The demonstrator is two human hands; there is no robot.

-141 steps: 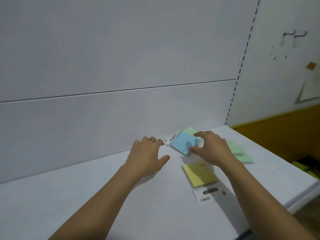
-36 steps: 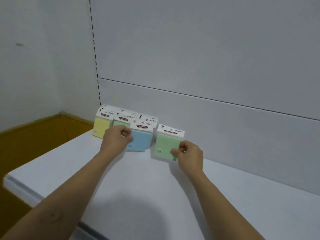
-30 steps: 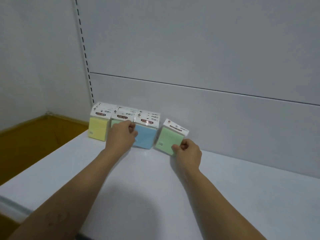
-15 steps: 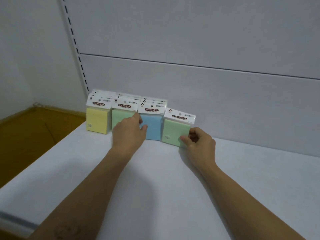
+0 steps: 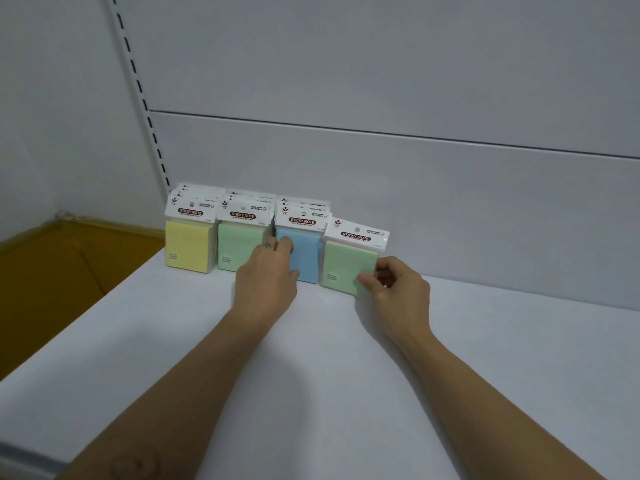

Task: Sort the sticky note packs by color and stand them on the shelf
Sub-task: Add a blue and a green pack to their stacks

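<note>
Sticky note packs with white header cards stand in rows at the back left of the white shelf [image 5: 311, 393]: a yellow row [image 5: 187, 249], a green row [image 5: 233, 249] and a blue row [image 5: 308, 259]. A single green pack [image 5: 344, 268] stands upright just right of the blue row. My right hand [image 5: 398, 289] pinches its lower right corner. My left hand [image 5: 266, 282] grips the left edge of the front blue pack, thumb on its face, and covers part of the green row.
The grey back panel [image 5: 415, 185] rises right behind the packs. A slotted upright [image 5: 138, 81] runs up at the left. Beyond the shelf's left edge lies a brown floor [image 5: 52, 278]. The shelf's front edge shows at the lower left.
The single green pack has been turned from tilted to upright and square beside the blue row. My left hand has stayed on the blue pack. My view has moved closer.
</note>
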